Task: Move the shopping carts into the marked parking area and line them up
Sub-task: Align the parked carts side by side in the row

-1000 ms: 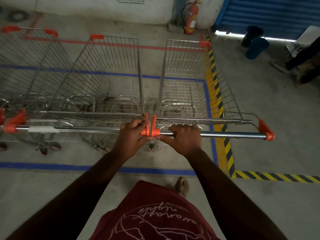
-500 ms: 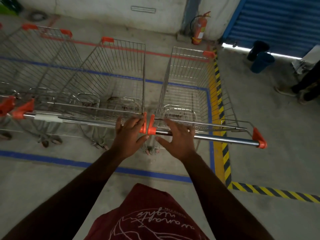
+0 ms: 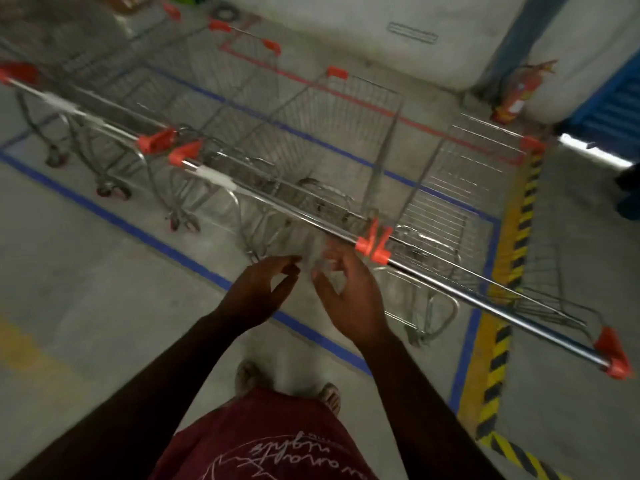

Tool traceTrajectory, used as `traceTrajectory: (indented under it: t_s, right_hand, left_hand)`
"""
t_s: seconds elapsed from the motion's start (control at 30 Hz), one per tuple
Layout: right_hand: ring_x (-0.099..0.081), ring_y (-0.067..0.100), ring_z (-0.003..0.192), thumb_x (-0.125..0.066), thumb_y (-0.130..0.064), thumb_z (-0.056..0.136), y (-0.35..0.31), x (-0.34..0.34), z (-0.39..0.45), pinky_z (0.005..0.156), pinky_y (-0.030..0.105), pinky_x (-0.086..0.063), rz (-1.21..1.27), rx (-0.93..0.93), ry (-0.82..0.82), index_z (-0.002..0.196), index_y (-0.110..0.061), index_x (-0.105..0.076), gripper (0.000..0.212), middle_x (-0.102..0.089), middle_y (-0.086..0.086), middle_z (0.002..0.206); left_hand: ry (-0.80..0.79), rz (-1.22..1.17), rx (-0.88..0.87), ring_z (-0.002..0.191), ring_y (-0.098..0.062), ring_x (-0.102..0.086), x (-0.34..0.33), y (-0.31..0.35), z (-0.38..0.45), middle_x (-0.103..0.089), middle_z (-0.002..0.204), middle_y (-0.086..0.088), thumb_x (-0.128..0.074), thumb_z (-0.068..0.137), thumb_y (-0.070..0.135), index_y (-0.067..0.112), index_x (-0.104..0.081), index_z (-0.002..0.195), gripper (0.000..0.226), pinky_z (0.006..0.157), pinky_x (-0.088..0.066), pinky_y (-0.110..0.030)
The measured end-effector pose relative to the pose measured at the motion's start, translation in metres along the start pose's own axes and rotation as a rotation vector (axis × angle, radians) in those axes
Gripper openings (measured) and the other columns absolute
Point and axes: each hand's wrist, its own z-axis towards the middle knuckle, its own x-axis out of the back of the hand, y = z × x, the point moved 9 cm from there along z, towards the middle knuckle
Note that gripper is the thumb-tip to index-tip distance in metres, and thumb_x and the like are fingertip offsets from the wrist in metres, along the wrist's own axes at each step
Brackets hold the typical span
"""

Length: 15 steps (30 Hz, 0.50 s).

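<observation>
Three wire shopping carts with orange handle caps stand side by side inside the blue-taped parking area [image 3: 166, 247]. The right cart [image 3: 460, 202] has its chrome handle bar [image 3: 491, 304] running to the lower right. The middle cart [image 3: 332, 150] has its handle [image 3: 277, 202] end to end with it, and the left cart [image 3: 86, 105] lies beyond. My left hand [image 3: 259, 292] and my right hand [image 3: 349, 292] hover just short of the handles, fingers loose, holding nothing. The view is blurred.
A yellow-and-black hazard stripe [image 3: 512, 258] borders the area on the right. A red fire extinguisher [image 3: 519, 95] stands by the back wall, next to a blue shutter [image 3: 613, 98]. More carts [image 3: 242, 39] sit at the back. Red tape [image 3: 415, 109] marks the floor behind.
Both hands have let go of the cart handles and pulled back toward me. The view has swung left and tilted, bringing the left carts into sight.
</observation>
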Motion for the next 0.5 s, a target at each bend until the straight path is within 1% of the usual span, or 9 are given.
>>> traceTrajectory:
  t_s: [0.07,0.13,0.2,0.27,0.4,0.5]
  right_hand:
    - [-0.062,-0.001,0.112,-0.071,-0.038,0.098,-0.010,-0.038,-0.001,0.096,0.031,-0.055,-0.027,0.000,-0.094,0.149,-0.028,-0.051,0.056,-0.065,-0.017,0.133]
    - [-0.062,-0.001,0.113,-0.069,-0.042,0.097,-0.023,-0.072,0.001,0.096,0.028,-0.053,-0.008,-0.011,-0.145,0.151,-0.030,-0.047,0.060,-0.064,-0.017,0.133]
    - [-0.062,0.001,0.114,-0.065,-0.048,0.094,-0.039,-0.105,0.008,0.096,0.025,-0.051,0.015,-0.024,-0.171,0.152,-0.032,-0.044,0.064,-0.064,-0.016,0.133]
    - [-0.063,0.002,0.115,-0.064,-0.049,0.095,-0.060,-0.145,0.018,0.096,0.023,-0.050,0.023,-0.022,-0.202,0.152,-0.035,-0.043,0.062,-0.065,-0.016,0.133]
    - [-0.064,0.001,0.116,-0.069,-0.042,0.099,-0.105,-0.233,0.039,0.094,0.020,-0.047,0.061,-0.034,-0.241,0.150,-0.036,-0.044,0.058,-0.065,-0.018,0.132]
    - [-0.066,0.003,0.113,-0.071,-0.037,0.099,-0.141,-0.284,0.053,0.093,0.023,-0.048,0.121,-0.055,-0.235,0.150,-0.033,-0.047,0.057,-0.066,-0.019,0.129]
  left_hand:
    - [0.054,-0.049,0.012,0.102,-0.005,-0.071,0.025,-0.017,-0.017,-0.075,0.114,0.003,-0.067,0.097,0.023,0.014,-0.071,0.127,0.032,0.094,-0.056,-0.025]
    - [0.098,-0.062,0.034,0.098,-0.003,-0.072,0.053,-0.037,-0.033,-0.076,0.111,0.003,-0.071,0.097,0.016,0.014,-0.073,0.124,0.027,0.090,-0.056,-0.020]
    - [0.127,-0.062,0.085,0.099,0.001,-0.070,0.083,-0.061,-0.047,-0.075,0.112,0.005,-0.071,0.098,0.016,0.016,-0.073,0.124,0.027,0.088,-0.054,-0.016]
    - [0.129,-0.073,0.125,0.100,0.004,-0.068,0.112,-0.087,-0.058,-0.075,0.113,0.008,-0.070,0.099,0.018,0.017,-0.074,0.126,0.027,0.087,-0.052,-0.014]
    - [0.135,-0.057,0.138,0.100,-0.001,-0.069,0.181,-0.141,-0.074,-0.075,0.113,0.006,-0.069,0.100,0.019,0.018,-0.074,0.126,0.027,0.089,-0.053,-0.019]
    - [0.156,-0.045,0.180,0.100,-0.003,-0.070,0.239,-0.179,-0.082,-0.076,0.112,0.006,-0.066,0.099,0.028,0.018,-0.074,0.126,0.030,0.090,-0.055,-0.025]
